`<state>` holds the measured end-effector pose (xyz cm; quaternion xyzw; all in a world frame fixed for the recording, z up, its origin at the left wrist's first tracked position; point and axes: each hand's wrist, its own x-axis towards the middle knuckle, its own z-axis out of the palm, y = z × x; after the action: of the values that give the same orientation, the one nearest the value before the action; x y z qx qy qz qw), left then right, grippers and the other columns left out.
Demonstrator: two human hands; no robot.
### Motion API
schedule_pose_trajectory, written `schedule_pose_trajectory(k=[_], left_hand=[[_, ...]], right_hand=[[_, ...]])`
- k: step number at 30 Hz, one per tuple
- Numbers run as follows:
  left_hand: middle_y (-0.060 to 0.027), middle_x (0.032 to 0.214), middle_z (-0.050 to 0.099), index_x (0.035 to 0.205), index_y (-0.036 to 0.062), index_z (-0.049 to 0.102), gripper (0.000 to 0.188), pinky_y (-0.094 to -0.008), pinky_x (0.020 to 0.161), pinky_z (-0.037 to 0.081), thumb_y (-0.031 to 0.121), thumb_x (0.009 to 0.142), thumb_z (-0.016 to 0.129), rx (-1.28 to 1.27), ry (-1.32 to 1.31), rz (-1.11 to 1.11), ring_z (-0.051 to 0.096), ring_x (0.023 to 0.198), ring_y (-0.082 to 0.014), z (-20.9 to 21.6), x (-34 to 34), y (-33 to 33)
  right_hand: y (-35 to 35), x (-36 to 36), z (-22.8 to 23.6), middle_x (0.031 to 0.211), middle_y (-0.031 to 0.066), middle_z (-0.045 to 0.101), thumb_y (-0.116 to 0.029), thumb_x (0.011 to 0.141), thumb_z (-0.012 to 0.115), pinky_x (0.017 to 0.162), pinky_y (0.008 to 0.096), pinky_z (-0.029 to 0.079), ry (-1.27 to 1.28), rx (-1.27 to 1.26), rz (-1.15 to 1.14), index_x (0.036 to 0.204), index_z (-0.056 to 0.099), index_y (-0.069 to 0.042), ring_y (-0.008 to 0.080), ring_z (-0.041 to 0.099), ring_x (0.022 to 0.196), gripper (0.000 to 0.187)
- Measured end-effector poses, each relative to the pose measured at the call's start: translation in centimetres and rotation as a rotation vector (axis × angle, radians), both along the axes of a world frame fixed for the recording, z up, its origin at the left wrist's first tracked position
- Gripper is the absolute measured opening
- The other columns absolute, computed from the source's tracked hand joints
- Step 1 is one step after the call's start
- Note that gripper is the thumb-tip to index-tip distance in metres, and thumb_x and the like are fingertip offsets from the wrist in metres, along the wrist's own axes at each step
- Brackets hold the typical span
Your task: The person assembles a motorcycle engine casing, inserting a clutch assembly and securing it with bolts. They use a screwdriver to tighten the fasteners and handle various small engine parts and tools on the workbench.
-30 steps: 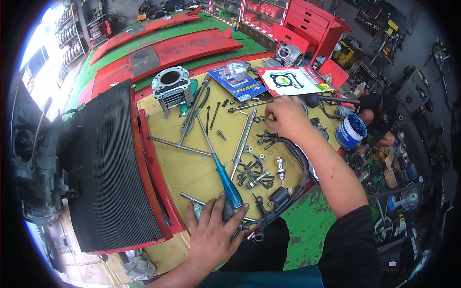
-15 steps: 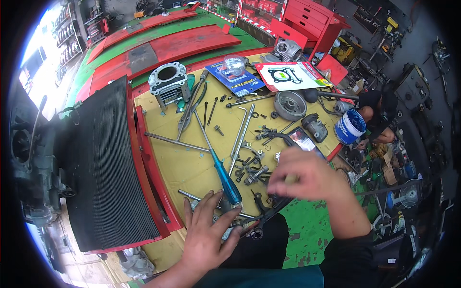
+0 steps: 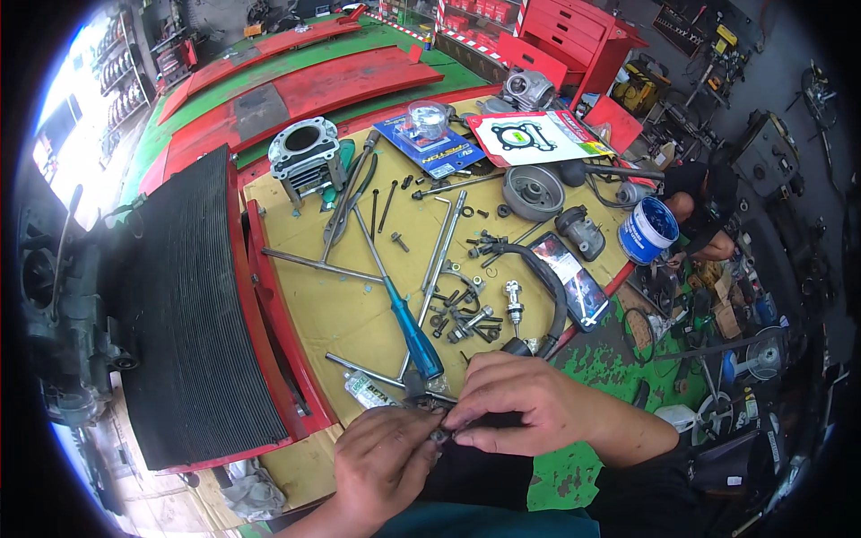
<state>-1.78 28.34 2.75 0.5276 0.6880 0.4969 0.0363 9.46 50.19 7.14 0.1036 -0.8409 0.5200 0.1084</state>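
Note:
My left hand (image 3: pixel 384 462) and my right hand (image 3: pixel 525 402) meet at the table's near edge. Both are closed in a pinch around a small dark metal part (image 3: pixel 439 437), mostly covered by the fingers; its exact kind does not show. Just beyond lies a teal-handled screwdriver (image 3: pixel 414 336), its shaft pointing away. A white and green tube (image 3: pixel 366 391) rests beside my left hand. Several loose bolts (image 3: pixel 464 325) are piled ahead, and a curved black hose (image 3: pixel 554 287) lies past my right hand.
An engine cylinder (image 3: pixel 309 161) stands at the far left of the cardboard-covered table. Farther back are a gasket pack (image 3: pixel 529 136) and a round metal rotor (image 3: pixel 535 193). A phone (image 3: pixel 569 280) and a blue tub (image 3: pixel 647 230) sit to the right. Another person (image 3: pixel 704 211) crouches beyond.
My right hand has come down and left from above the hose to join my left. My left hand has lifted off the items by the screwdriver handle and closed, uncovering the tube.

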Motion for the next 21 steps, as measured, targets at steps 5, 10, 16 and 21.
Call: schedule_pose_trajectory(k=[5,10,16,21], left_hand=[[-0.0129,0.110,0.079,0.110,0.0008,0.080,0.037,-0.0386,0.074,0.059,0.002,0.073,0.087,0.084,-0.006,0.026,0.076,0.087,-0.0285,0.3,0.5,-0.3],[-0.0150,0.103,0.076,0.109,-0.0008,0.080,0.039,-0.0381,0.069,0.059,0.003,0.071,0.087,0.113,0.009,-0.104,0.075,0.084,-0.0282,-0.7,1.0,-1.7],[-0.0130,0.101,0.075,0.110,0.0004,0.081,0.041,-0.0369,0.069,0.060,0.002,0.070,0.086,0.119,0.003,-0.164,0.074,0.083,-0.0275,-1.5,1.3,-3.0],[-0.0119,0.108,0.075,0.115,0.0001,0.078,0.037,-0.0366,0.076,0.062,0.000,0.079,0.083,0.001,-0.050,-0.128,0.075,0.090,-0.0276,-0.4,0.9,-5.1]], right_hand=[[-0.2,0.9,0.2,0.107,0.0114,0.075,-0.009,0.095,0.078,0.083,0.0414,0.056,-0.074,0.024,0.078,0.120,0.070,-0.002,0.0322,0.070,0.092,0.026],[-1.7,1.9,-0.1,0.110,0.0137,0.073,-0.012,0.095,0.079,0.082,0.0434,0.059,-0.190,-0.029,0.136,0.130,0.063,-0.005,0.0346,0.073,0.096,0.039],[-2.8,1.6,-0.1,0.099,0.0096,0.072,-0.017,0.091,0.084,0.075,0.0439,0.055,-0.143,0.076,0.165,0.128,0.066,-0.006,0.0306,0.070,0.086,0.043],[-3.1,-0.3,1.2,0.084,0.0034,0.071,-0.026,0.081,0.092,0.072,0.0390,0.048,0.002,0.330,-0.025,0.112,0.074,-0.008,0.0251,0.065,0.079,0.040]])
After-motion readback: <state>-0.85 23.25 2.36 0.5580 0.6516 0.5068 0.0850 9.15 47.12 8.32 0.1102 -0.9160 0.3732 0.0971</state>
